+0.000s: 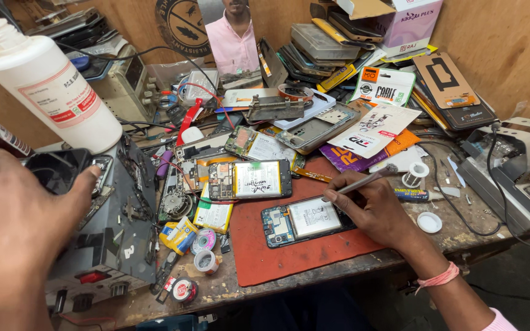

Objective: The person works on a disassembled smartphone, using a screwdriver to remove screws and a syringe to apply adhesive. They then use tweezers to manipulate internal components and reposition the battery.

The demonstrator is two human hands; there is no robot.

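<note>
While the spread left hand (13, 227) rests on a grey box (115, 239), the right hand (372, 205) pinches tweezers (363, 182) slanting down-left toward an opened phone (305, 220).

Plywood walls (498, 43), cluttered wooden workbench (461, 236), propped mirror (228, 30)

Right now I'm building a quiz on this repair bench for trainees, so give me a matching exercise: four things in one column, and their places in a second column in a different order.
Things:
1. Opened phone with bare white battery
2. White plastic bottle with red-printed label
3. Thin metal tool
4. Small white round cap

Places:
A. On the bare wooden bench, to the right of the right hand
B. Held in the right hand
C. On the red mat
D. On the grey metal box, beyond the left hand

Pairs: 1-C, 2-D, 3-B, 4-A
</note>
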